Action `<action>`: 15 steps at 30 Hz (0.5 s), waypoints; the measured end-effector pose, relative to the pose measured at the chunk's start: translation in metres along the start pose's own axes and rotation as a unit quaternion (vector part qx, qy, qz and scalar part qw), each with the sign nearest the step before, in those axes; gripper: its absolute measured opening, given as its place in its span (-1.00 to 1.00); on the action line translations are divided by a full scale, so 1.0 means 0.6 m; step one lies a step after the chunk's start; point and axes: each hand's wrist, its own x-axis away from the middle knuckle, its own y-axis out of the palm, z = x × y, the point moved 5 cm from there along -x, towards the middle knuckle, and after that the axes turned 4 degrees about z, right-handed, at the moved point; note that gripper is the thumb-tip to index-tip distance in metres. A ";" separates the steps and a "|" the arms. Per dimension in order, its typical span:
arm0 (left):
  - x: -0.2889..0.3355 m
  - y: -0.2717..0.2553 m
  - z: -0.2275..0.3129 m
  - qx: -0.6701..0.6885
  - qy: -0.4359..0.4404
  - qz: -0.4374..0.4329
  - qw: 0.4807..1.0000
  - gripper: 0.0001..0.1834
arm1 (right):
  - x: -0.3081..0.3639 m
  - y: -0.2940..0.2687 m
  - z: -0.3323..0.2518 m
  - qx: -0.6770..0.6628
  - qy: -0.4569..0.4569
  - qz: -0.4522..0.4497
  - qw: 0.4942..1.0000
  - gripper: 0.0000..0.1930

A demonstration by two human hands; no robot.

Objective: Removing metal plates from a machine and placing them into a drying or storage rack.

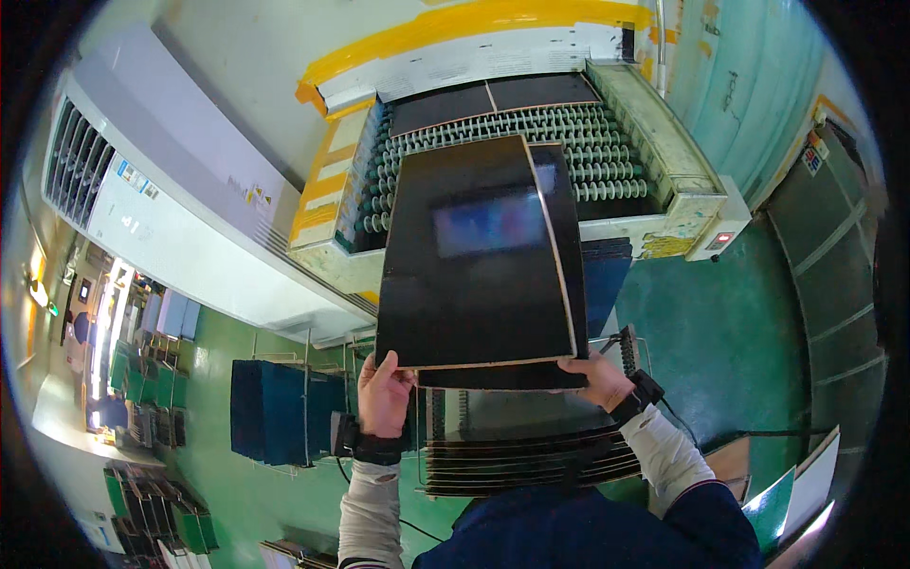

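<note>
Hands (384, 400) (603, 381) grip near corners; black panels (464, 294) extend ahead.

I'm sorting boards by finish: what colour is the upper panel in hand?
The upper panel is glossy black with a thin tan edge; see head view.
</note>
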 end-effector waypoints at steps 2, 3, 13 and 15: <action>-0.024 -0.022 0.004 -0.008 0.000 -0.011 1.000 -0.93 | -0.007 -0.009 -0.015 0.020 0.056 0.000 0.998 -0.40; -0.033 -0.028 0.009 -0.006 0.007 -0.004 1.000 -0.93 | -0.009 -0.019 -0.005 -0.013 0.137 0.008 0.990 -0.36; -0.104 -0.075 0.040 -0.027 0.023 0.038 0.999 -0.91 | -0.067 -0.198 0.030 -0.397 0.309 0.159 0.849 -0.54; -0.130 -0.066 0.023 -0.032 -0.001 0.006 0.999 -0.92 | -0.070 -0.250 0.067 -0.460 0.299 0.182 0.816 -0.54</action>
